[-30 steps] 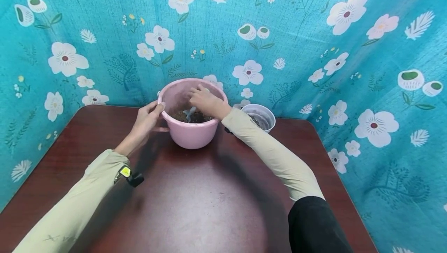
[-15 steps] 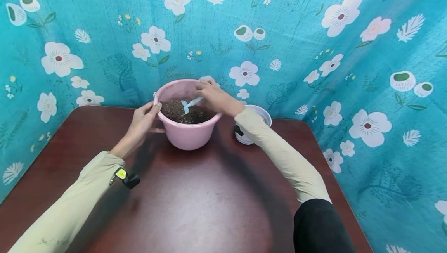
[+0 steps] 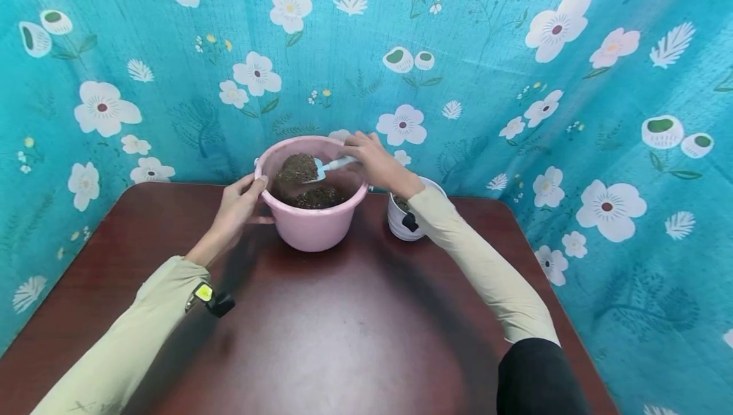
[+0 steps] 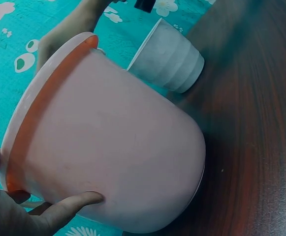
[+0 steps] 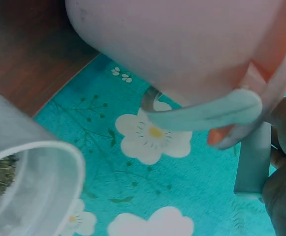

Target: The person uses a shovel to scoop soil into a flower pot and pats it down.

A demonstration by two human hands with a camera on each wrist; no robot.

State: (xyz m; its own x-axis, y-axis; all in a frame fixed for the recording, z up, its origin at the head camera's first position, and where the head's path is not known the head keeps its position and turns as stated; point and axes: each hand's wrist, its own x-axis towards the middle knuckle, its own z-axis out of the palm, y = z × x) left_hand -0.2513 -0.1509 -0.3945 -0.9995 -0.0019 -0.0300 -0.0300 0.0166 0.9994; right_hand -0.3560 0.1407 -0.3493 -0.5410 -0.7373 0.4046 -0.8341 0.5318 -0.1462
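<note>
A pink bucket [image 3: 314, 232] with dark soil [image 3: 317, 198] in it stands on the table. My left hand [image 3: 233, 206] grips its left rim, thumb on top; in the left wrist view a finger [image 4: 81, 199] presses the bucket's wall. My right hand [image 3: 379, 161] holds a small light-blue trowel by its handle [image 3: 342, 162], inside the bucket's mouth. Heaped on the trowel's blade is brown soil [image 3: 298, 167], raised above the soil below. The handle's end [image 5: 253, 167] shows beside the rim in the right wrist view.
To the bucket's right stands a white ribbed pot [image 3: 401, 224], partly behind my right wrist; some soil [image 5: 0, 177] lies inside it. The bucket's bail handle [image 5: 206, 115] hangs on that side. A blue flowered curtain [image 3: 487, 84] borders the dark red table [image 3: 321, 338].
My right hand has moved right and drawn the trowel up, with a heap of soil now on its blade. The left hand has stayed on the bucket's rim.
</note>
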